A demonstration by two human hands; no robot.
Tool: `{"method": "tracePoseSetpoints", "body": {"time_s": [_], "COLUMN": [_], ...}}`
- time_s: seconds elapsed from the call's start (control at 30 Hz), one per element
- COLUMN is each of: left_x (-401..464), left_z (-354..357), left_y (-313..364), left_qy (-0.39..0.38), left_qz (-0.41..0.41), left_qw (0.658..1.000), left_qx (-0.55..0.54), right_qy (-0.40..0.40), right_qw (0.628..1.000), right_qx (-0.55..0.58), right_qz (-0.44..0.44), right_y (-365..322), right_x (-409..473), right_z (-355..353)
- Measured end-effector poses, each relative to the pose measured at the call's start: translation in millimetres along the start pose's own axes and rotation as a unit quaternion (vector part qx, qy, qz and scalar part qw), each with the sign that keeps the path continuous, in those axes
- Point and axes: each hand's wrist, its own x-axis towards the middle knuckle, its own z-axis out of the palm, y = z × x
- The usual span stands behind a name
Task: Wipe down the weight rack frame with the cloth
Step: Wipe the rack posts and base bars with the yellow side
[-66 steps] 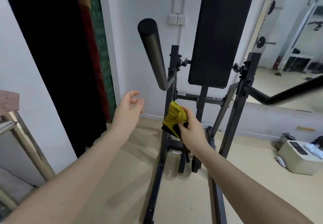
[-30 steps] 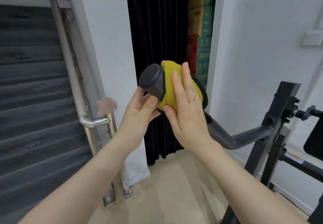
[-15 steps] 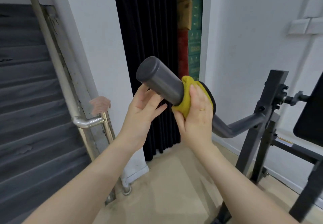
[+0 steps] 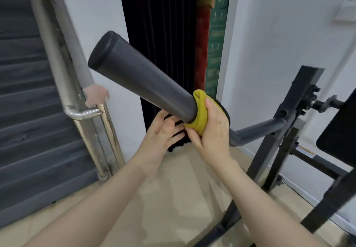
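A thick dark grey padded arm [image 4: 138, 81] of the black weight rack frame [image 4: 300, 108] points up and to the left, toward me. My right hand [image 4: 212, 131] is wrapped around the arm's lower end with a yellow cloth [image 4: 200, 115] pressed against it. Just below the arm, my left hand [image 4: 163, 131] hovers with its fingers spread, holding nothing. Past the cloth the arm thins into a bent tube [image 4: 254, 133] that joins the frame's upright post.
A steel stair handrail [image 4: 82, 110] and grey steps [image 4: 28, 112] stand at the left. A black curtain [image 4: 159, 34] hangs behind the arm. The rack's black back pad [image 4: 341, 133] is at the right edge. Beige floor [image 4: 173, 198] lies below.
My right hand has slid the cloth down the padded arm from its tip toward the bend. My left hand has let go of the arm's end and dropped below it.
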Motion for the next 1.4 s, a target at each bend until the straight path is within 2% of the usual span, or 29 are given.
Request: {"method": "tracePoseSetpoints", "body": {"time_s": [0.1,0.17,0.33,0.43,0.57,0.63,0.7,0.87,0.97,1.03,1.1,1.2,1.4], "left_x": [0,1,9,13,15,17,20,34,40,43,45,46,46], "left_z": [12,21,40,50,65,73,80,88,90,88,87,87,90], "left_y": [-14,-23,-47,-55,-71,-79,-88,-102,-105,-108,-108,-108,-123], "left_qy": [0.013,0.031,0.080,0.095,0.099,0.099,0.098,0.114,0.117,0.116,0.115,0.110,0.103], "left_qz": [-0.023,-0.029,-0.034,-0.033,-0.052,-0.053,-0.062,-0.083,-0.099,-0.122,-0.136,-0.139,-0.140], "left_qw": [0.999,0.999,0.996,0.994,0.994,0.994,0.993,0.990,0.988,0.985,0.984,0.984,0.985], "left_qx": [0.021,0.029,-0.034,-0.033,-0.017,-0.015,-0.022,-0.033,-0.033,-0.030,-0.019,-0.012,-0.020], "right_qy": [-0.031,-0.029,0.011,-0.015,-0.125,-0.141,-0.135,-0.105,-0.140,-0.176,-0.200,-0.193,-0.164], "right_qw": [0.996,0.994,1.000,0.999,0.989,0.981,0.982,0.992,0.989,0.983,0.975,0.966,0.982], "right_qx": [-0.011,-0.020,0.019,0.016,-0.050,-0.084,-0.079,0.025,0.036,0.010,-0.075,-0.138,-0.032], "right_qz": [0.086,0.102,-0.001,-0.044,0.066,0.103,0.104,0.062,0.030,0.045,0.055,0.100,0.088], "right_y": [46,52,24,50,118,139,139,101,113,142,178,209,153], "right_x": [-31,-35,-16,-18,-48,-63,-65,-42,-40,-52,-68,-73,-76], "right_z": [-9,-6,3,-3,-22,-28,-28,-18,-20,-29,-39,-45,-23]}}
